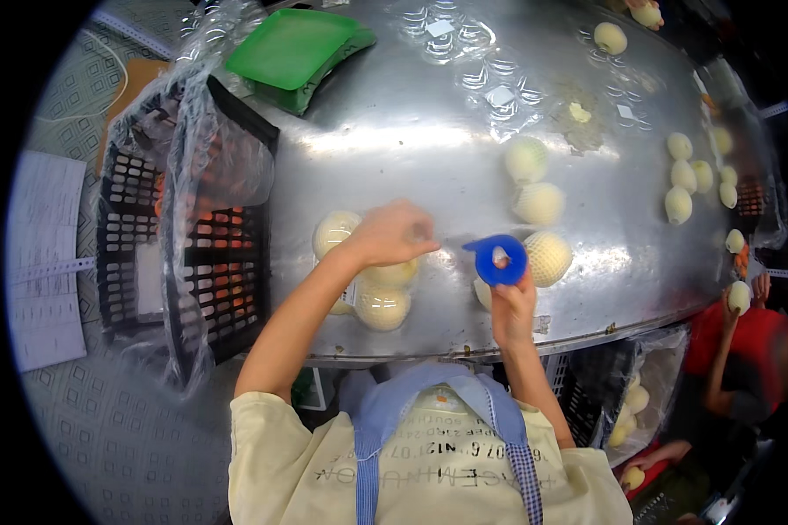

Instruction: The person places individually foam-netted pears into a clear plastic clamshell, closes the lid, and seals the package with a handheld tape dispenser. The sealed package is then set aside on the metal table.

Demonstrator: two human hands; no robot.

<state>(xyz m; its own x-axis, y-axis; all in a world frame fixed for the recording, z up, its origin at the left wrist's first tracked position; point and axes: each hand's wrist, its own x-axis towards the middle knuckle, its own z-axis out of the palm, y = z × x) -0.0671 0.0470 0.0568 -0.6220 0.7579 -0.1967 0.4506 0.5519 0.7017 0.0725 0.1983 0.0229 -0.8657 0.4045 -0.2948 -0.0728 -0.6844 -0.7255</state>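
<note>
My right hand [515, 302] holds a roll of blue tape [501, 260] with a short end sticking out to the left. My left hand [397, 233] is bent above a clear plastic pack of round fruit in foam nets [382, 305], its fingers curled and slightly blurred; whether it pinches anything cannot be told. A label shows on the pack, partly under my forearm. Beside the tape lies a fruit in a pale foam net [549, 258], with two more netted fruits [526, 160] beyond it. Another pale fruit is partly hidden behind my right hand.
A plastic-lined black crate [226, 289] stands at the left, near green trays [295, 49]. Clear plastic clamshell packs [503, 95] lie farther back on the metal table [368, 157]. More netted fruits [683, 176] are at the right, where a co-worker in red [709, 328] holds one.
</note>
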